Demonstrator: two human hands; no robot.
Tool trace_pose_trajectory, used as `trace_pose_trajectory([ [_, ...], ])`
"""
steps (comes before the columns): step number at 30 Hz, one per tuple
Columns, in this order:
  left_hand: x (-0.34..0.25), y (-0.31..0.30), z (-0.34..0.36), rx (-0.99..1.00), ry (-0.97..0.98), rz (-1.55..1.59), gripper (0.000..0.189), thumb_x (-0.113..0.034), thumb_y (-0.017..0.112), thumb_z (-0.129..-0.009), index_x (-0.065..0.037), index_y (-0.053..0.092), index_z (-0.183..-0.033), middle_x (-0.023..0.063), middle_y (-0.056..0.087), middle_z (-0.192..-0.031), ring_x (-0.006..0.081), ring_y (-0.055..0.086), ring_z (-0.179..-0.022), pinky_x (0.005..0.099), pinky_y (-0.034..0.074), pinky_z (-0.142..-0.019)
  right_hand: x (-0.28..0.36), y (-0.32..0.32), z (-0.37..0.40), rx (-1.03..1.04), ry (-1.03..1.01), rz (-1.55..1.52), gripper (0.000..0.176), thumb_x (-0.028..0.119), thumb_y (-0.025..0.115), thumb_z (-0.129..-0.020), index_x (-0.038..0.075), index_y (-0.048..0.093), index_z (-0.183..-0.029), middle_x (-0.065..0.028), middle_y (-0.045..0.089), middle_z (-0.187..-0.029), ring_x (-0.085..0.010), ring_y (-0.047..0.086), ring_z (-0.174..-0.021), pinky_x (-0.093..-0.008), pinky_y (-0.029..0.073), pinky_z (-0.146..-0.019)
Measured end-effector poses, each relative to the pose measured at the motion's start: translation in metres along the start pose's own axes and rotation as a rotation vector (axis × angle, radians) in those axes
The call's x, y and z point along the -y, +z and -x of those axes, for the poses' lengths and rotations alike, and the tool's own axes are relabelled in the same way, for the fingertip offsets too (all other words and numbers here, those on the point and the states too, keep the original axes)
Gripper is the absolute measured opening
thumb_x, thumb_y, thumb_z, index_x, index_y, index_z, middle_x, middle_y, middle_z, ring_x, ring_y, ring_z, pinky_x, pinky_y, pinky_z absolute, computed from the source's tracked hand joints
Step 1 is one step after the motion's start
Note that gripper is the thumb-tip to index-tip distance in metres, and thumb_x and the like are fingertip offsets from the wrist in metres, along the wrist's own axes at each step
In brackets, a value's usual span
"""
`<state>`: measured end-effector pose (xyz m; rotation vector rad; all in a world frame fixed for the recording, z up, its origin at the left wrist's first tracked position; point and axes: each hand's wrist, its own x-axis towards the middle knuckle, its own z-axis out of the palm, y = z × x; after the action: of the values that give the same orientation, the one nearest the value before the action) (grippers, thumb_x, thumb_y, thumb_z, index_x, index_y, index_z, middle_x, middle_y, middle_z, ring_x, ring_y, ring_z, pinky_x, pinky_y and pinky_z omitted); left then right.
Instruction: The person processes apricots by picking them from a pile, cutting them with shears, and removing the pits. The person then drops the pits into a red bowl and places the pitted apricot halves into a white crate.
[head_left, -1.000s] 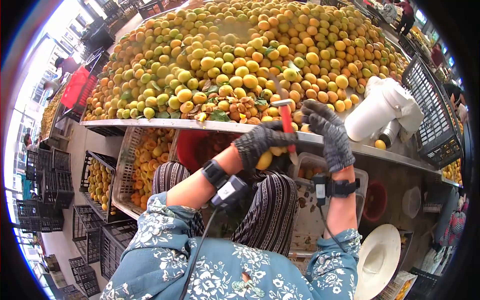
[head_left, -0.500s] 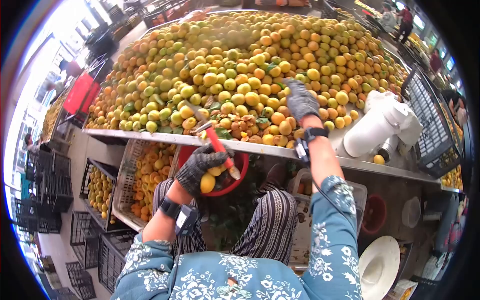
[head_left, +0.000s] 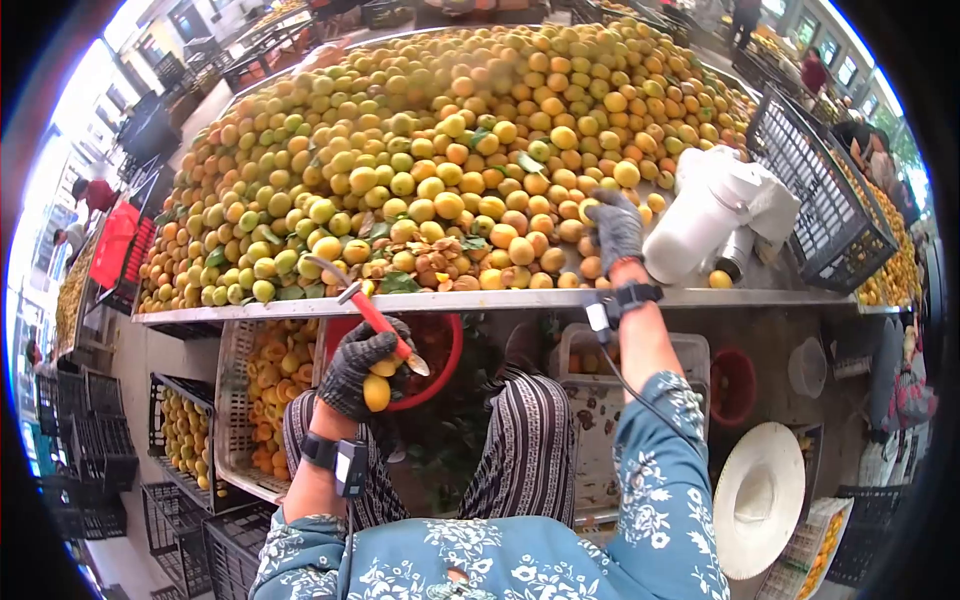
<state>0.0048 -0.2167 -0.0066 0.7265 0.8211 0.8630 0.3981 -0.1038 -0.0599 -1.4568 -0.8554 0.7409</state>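
Head view: what is the left hand (head_left: pixel 362 372) doing?

"It wears a dark glove, its fingers wrapped round a red-handled tool (head_left: pixel 378 318), with yellow fruit (head_left: pixel 376 392) held against the lower side of the grip."

"Which way does the tool lie?"

"Slanted. Its curved blade reaches up and left, in front of the heap of fruit (head_left: pixel 440 150); the butt end points down and right, over the red basin (head_left: pixel 455 350)."

"And the right hand (head_left: pixel 616 238)?"

"Gloved too, stretched forward over the near right part of the heap, fingers bent at a single fruit (head_left: pixel 588 211). I cannot tell whether they grip it or only touch it."

"What's near that hand?"

"A white jug (head_left: pixel 690 225) lies tilted just beside it, on the metal table (head_left: pixel 500 304). Past that, a black crate (head_left: pixel 820 190) leans at the table's right end."

"And below the table's edge?"

"The red basin sits under the left hand, and just left of it a pale crate (head_left: pixel 230 420) holds orange fruit, some of it in halves."
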Motion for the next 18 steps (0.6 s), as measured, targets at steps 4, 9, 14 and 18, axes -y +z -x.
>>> trace_pose_trajectory([
  [4, -0.001, -0.008, 0.001, -0.009, -0.015, -0.007, 0.027, -0.017, 0.070, -0.081, -0.003, 0.060, -0.101, 0.0067, 0.064, -0.086, 0.0180, 0.064, -0.076, 0.0277, 0.053, -0.060, 0.013, 0.004, -0.012, 0.245, 0.013, 0.085, 0.021, 0.020, 0.067, -0.082, 0.006, 0.070, -0.097, -0.0017, 0.065, -0.082, -0.0117, 0.059, -0.073, -0.0257, 0.048, -0.062],
  [9, -0.005, -0.025, 0.003, -0.043, -0.007, 0.031, 0.026, -0.016, 0.070, -0.080, -0.003, 0.060, -0.100, 0.0075, 0.064, -0.087, 0.0186, 0.064, -0.074, 0.0276, 0.053, -0.061, 0.015, 0.051, -0.065, 0.093, -0.325, 0.473, 0.027, 0.030, 0.060, -0.084, 0.017, 0.068, -0.107, -0.0141, 0.067, -0.105, -0.0289, 0.063, -0.100, -0.0369, 0.048, -0.088],
  [14, -0.003, -0.031, 0.004, -0.115, -0.035, -0.124, 0.030, -0.018, 0.074, -0.076, -0.001, 0.062, -0.097, 0.0081, 0.064, -0.085, 0.0169, 0.061, -0.076, 0.0271, 0.050, -0.067, 0.005, 0.097, -0.108, 0.163, -0.296, 0.839, 0.044, 0.034, 0.057, -0.085, 0.023, 0.055, -0.127, -0.0208, 0.060, -0.118, -0.0375, 0.056, -0.112, -0.0435, 0.044, -0.096],
  [18, -0.004, -0.038, 0.002, -0.090, -0.123, -0.075, 0.029, -0.014, 0.075, -0.076, -0.001, 0.063, -0.099, 0.0071, 0.064, -0.087, 0.0158, 0.061, -0.077, 0.0265, 0.050, -0.067, 0.014, 0.117, -0.114, 0.183, -0.242, 1.098, 0.056, 0.032, 0.062, -0.079, 0.021, 0.049, -0.132, -0.0232, 0.058, -0.120, -0.0393, 0.054, -0.114, -0.0477, 0.042, -0.096],
])
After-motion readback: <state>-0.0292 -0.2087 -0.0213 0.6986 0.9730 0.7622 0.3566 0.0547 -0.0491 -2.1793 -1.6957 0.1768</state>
